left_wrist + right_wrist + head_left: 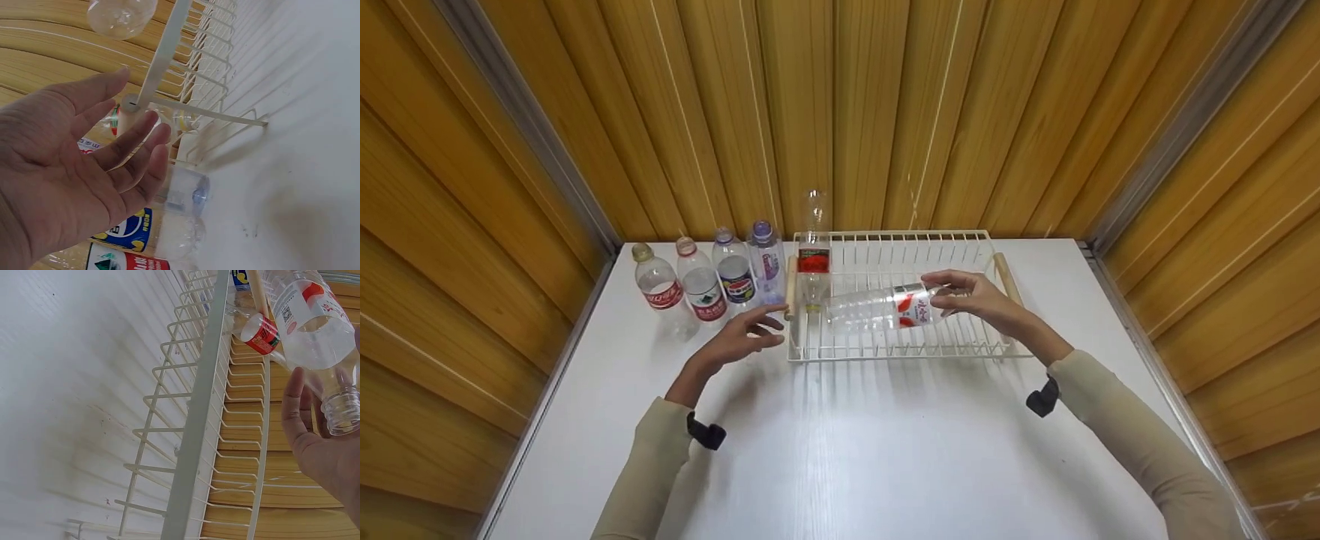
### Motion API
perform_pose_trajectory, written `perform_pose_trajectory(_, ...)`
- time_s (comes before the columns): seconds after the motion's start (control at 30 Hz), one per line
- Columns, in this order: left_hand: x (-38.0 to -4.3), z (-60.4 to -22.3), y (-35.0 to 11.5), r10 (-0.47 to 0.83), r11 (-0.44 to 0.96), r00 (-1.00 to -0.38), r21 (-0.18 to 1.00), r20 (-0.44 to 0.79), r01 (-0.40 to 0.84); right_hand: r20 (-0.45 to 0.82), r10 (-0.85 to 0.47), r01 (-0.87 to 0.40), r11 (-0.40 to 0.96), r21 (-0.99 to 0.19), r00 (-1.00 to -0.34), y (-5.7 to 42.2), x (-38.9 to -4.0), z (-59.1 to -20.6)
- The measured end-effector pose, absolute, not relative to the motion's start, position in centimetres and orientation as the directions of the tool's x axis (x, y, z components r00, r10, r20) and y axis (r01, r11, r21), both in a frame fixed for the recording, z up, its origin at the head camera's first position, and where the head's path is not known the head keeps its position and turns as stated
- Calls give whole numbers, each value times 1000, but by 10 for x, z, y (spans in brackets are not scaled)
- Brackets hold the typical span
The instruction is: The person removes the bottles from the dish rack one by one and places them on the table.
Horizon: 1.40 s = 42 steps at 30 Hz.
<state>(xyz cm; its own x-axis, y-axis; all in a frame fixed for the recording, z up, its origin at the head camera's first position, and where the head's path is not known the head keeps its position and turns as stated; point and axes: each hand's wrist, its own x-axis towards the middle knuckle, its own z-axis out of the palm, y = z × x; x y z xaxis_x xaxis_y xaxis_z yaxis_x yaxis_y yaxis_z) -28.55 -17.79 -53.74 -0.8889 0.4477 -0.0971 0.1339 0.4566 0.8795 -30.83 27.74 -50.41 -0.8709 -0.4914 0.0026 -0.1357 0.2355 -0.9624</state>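
The bottle (895, 308) looks light, thin-walled and easily dented, perhaps slippery; its firmer neck end should give the best hold. It lies sideways over the rack (855, 360), extending left from the right hand (971, 295), which grips that end; the left hand (742, 334) is empty, fingers loosely spread.

wood-look panels (864, 112) on 3 sides of wht table (870, 457), gry corner posts (534, 124)

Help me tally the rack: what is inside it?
Inside the rack, one red-labelled bottle is at the left end. The right hand holds a second bottle over it; that bottle's label and the hand hide parts of the rack behind them.
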Motion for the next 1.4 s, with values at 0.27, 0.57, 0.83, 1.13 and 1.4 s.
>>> perform_pose_trajectory(0.27, -273, -496, -163, 415, 537, -908, 790, 56, 295, 4, -495, -143, 241, -960, -869, 275, -304, -501)
perform_pose_trajectory(0.57, -271, -481, -127, 646, 468, -762, 769, 39, 436, 11, -531, -143, 207, -968, -847, 261, -298, -498)
perform_pose_trajectory(0.83, -275, -489, -113, 705, 409, -709, 824, -12, 393, 23, -551, -159, 201, -967, -834, 255, -292, -498)
perform_pose_trajectory(1.13, -275, -491, -106, 719, 394, -694, 835, -21, 383, 29, -547, -178, 222, -959, -837, 253, -291, -500)
perform_pose_trajectory(1.4, -276, -495, -106, 717, 375, -697, 849, -10, 372, 2, -571, -174, 248, -953, -821, 258, -290, -500)
